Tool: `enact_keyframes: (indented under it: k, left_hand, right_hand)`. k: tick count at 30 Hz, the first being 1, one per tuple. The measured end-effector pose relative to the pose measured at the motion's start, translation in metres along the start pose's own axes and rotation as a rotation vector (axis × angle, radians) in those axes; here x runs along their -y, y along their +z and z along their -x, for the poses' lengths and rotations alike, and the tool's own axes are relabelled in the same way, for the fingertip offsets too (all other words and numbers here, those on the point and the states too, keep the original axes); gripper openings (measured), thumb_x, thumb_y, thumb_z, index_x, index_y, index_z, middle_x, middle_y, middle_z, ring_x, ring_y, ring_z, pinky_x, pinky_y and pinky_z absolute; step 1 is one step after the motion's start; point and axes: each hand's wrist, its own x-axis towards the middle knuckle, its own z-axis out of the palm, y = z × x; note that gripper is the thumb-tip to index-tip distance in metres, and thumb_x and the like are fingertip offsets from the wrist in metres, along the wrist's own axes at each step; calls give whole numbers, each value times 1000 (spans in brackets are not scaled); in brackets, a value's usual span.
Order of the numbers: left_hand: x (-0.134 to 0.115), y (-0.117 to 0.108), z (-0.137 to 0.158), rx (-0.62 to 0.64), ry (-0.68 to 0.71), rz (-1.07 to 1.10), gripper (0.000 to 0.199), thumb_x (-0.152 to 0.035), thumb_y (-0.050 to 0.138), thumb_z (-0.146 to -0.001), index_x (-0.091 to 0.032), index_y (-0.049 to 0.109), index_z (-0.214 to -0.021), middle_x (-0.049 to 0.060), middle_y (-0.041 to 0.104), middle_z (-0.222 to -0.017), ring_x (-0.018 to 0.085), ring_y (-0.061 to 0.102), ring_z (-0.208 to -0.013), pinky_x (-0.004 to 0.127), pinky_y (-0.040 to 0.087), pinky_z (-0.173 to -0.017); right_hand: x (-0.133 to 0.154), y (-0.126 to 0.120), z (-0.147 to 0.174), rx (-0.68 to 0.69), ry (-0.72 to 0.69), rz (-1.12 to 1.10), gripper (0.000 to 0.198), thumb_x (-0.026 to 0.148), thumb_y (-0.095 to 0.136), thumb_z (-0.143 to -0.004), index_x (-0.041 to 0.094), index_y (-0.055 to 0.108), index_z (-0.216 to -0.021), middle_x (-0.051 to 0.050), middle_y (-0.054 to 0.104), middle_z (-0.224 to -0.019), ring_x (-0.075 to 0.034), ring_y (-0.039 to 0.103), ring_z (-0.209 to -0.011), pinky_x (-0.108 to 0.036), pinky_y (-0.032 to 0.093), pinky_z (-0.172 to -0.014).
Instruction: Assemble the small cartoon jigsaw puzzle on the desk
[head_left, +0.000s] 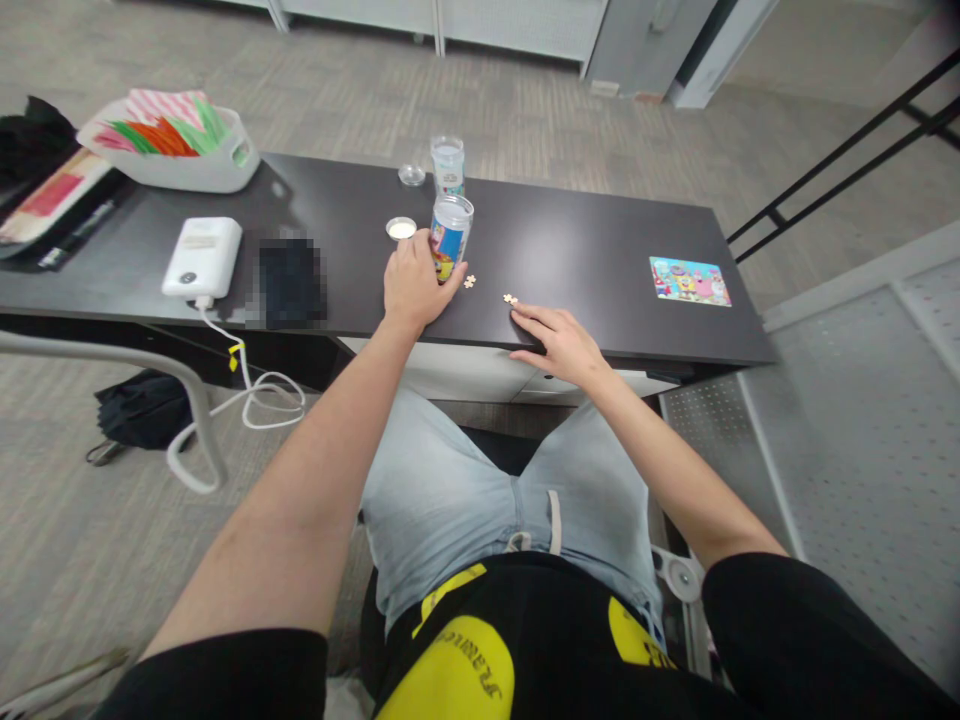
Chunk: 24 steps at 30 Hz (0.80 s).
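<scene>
My left hand (415, 283) is wrapped around the lower part of a clear jar (452, 232) with a colourful cartoon label, which stands upright on the dark desk. Two small pale jigsaw pieces lie in front of the jar: one piece (469, 282) beside my left thumb, the other piece (510, 299) at the fingertips of my right hand (559, 342). The right hand rests low over the desk's front edge with its fingers stretched out. Whether its fingertips press on the piece or just lie against it, I cannot tell.
Behind the jar stands a second clear jar (448, 165), with two round lids (401, 229) to the left. A cartoon picture card (690, 281) lies at the right. Leftward are a white power bank (202, 258) with a cable and a white basket (187, 175) of colourful packets.
</scene>
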Motion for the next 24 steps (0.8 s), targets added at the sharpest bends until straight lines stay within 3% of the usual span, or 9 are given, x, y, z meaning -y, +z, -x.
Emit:
enact_keyframes:
  k: [4,10,13,17,20,24]
  left_hand:
    - [-1,-2,0,4,-6,18,67,-61,73,-112,-19,66,-164,33,76,-168,56,71,-163,70,55,-144]
    - [-2,-1,0,-12,-6,16,67,-61,73,-112,-21,67,-165,31,78,-166,55,72,-162,69,56,-144]
    - [-3,-2,0,-2,-14,12,68,-61,74,-111,-20,67,-166,32,78,-167,55,72,-162,69,56,-144]
    - [-6,-5,1,9,-29,-4,72,-59,71,-111,-16,65,-168,35,76,-168,56,72,-162,68,56,-143]
    - [-8,-7,2,19,-41,-24,76,-59,70,-111,-10,65,-168,38,75,-167,56,72,-161,67,56,-143]
    - [-6,-5,1,7,-33,-12,73,-62,70,-111,-15,66,-167,35,76,-168,55,72,-162,68,56,-143]
  right_hand:
    - [-5,9,18,-87,-45,-42,38,37,79,-129,31,94,-163,-14,87,-175,-42,89,-158,-66,72,-134]
    - [-5,8,32,-179,-84,-113,39,33,63,-135,32,99,-148,-10,98,-154,-33,97,-140,-56,76,-125]
    - [-6,3,10,-266,-17,-104,38,33,64,-135,31,99,-149,-12,98,-153,-36,96,-142,-59,73,-127]
    - [-8,0,-43,-309,90,-85,31,26,76,-128,31,101,-146,-11,99,-151,-38,94,-146,-57,72,-128]
    - [-8,1,-72,-205,118,-101,31,20,78,-125,30,103,-141,-9,99,-151,-37,95,-143,-54,73,-128]
    - [-4,2,-74,-106,107,-65,33,22,75,-129,28,103,-146,-10,98,-154,-37,94,-145,-54,71,-130]
